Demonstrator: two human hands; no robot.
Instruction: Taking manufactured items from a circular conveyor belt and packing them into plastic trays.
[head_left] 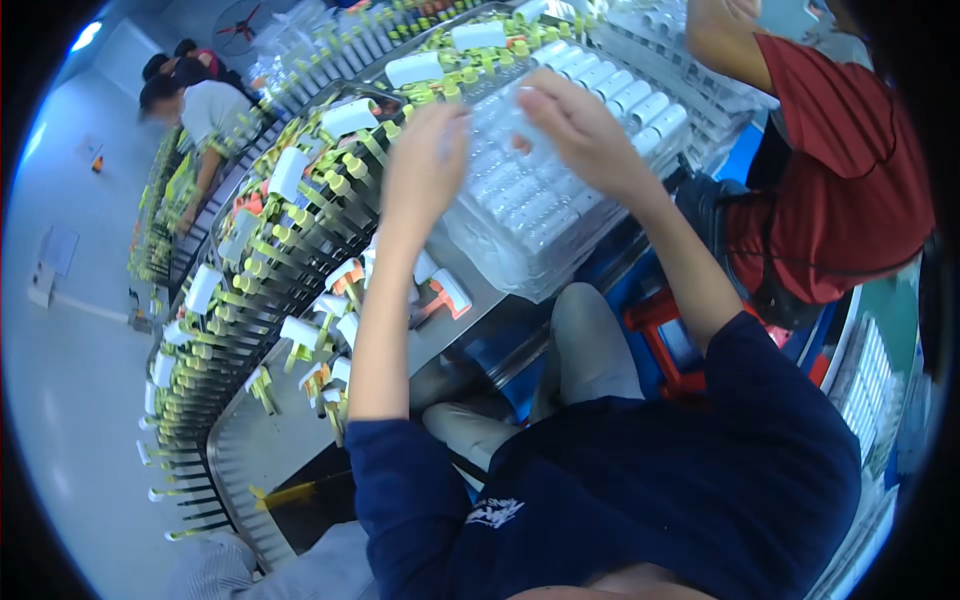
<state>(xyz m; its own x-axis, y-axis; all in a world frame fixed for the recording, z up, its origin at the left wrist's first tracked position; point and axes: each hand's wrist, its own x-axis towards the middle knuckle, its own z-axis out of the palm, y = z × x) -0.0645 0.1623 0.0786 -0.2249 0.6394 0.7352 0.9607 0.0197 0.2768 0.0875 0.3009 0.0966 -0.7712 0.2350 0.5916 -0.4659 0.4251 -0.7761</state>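
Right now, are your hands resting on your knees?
No, the left hand and right hand are up by the clear tray, away from the knees.

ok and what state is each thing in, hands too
Clear tray: loaded with white cylinders
Left hand: raised, fingers bent, grip unclear
Right hand: over the tray, fingers bent, grip unclear
Yellow-green holders: lined up, some bearing white pieces
Orange-and-white piece: lying loose
Ceiling light: lit
Fan: turning or still, unclear
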